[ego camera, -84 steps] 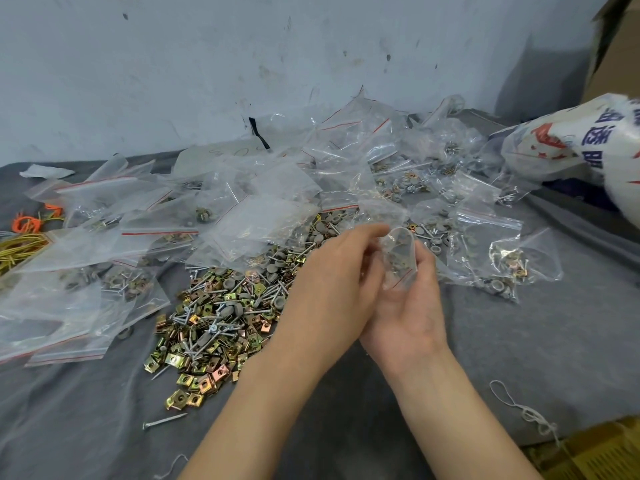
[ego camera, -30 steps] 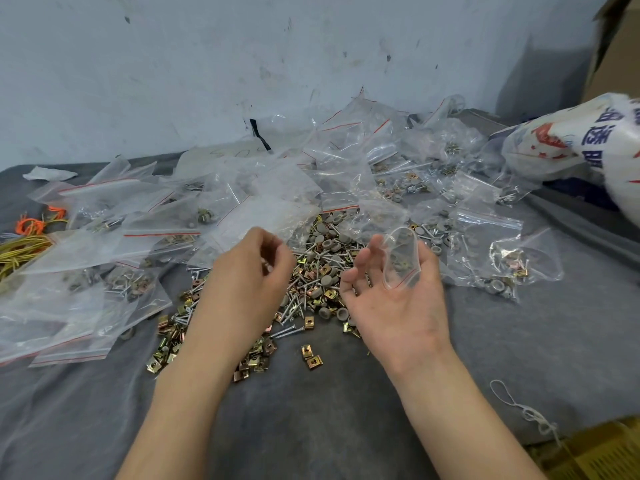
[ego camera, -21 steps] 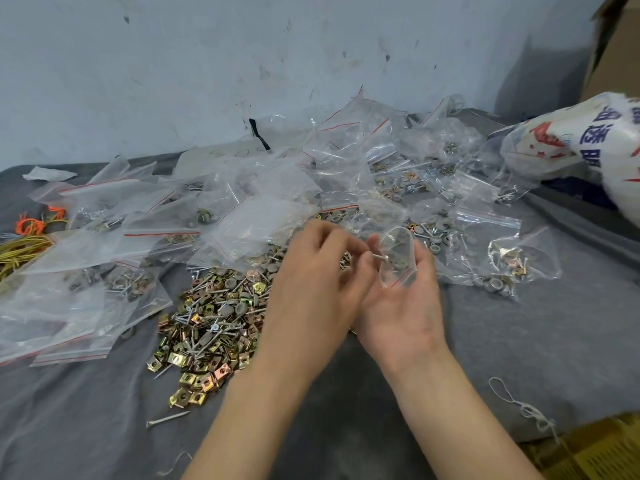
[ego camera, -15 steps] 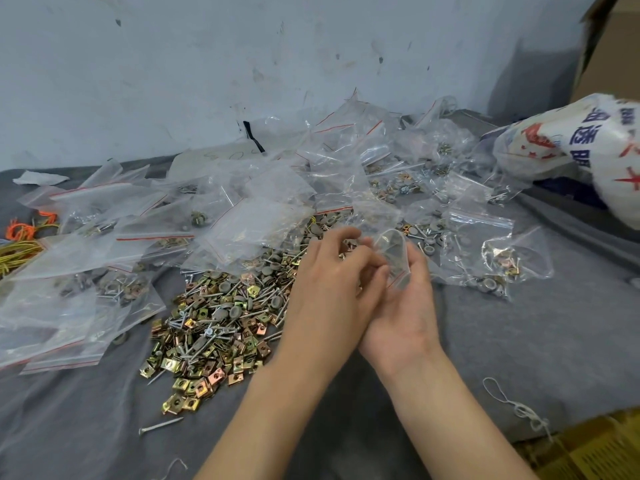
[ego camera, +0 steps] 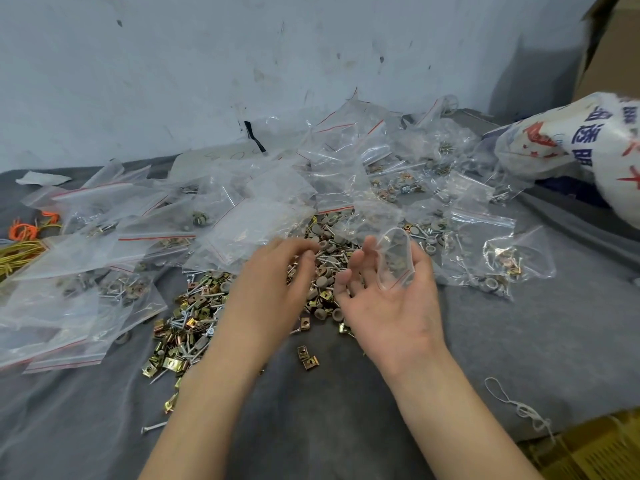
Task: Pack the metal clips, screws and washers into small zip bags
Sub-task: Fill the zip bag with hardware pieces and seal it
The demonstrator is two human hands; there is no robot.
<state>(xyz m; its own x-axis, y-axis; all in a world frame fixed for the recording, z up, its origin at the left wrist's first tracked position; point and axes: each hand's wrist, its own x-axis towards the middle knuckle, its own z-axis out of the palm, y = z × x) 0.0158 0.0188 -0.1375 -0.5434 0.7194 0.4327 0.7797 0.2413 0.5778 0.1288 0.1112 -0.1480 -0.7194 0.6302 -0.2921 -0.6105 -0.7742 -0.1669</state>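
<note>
Left hand (ego camera: 270, 289) is now away from the mouth of the small zip bag (ego camera: 394, 261), where it worked half a second ago, and is over the loose pile of clips, screws and washers (ego camera: 194, 323) on the grey cloth (ego camera: 311, 427). Its fingers are bent downward, and whether they pinch a piece cannot be told. Right hand (ego camera: 391, 306), palm up, still pinches the bag open between thumb and spread fingers, so one drop-in appears complete and another pick is beginning.

left hand (ego camera: 266, 296): bare | right hand (ego camera: 391, 306): bare | forearms (ego camera: 207, 393): bare to frame edge
</note>
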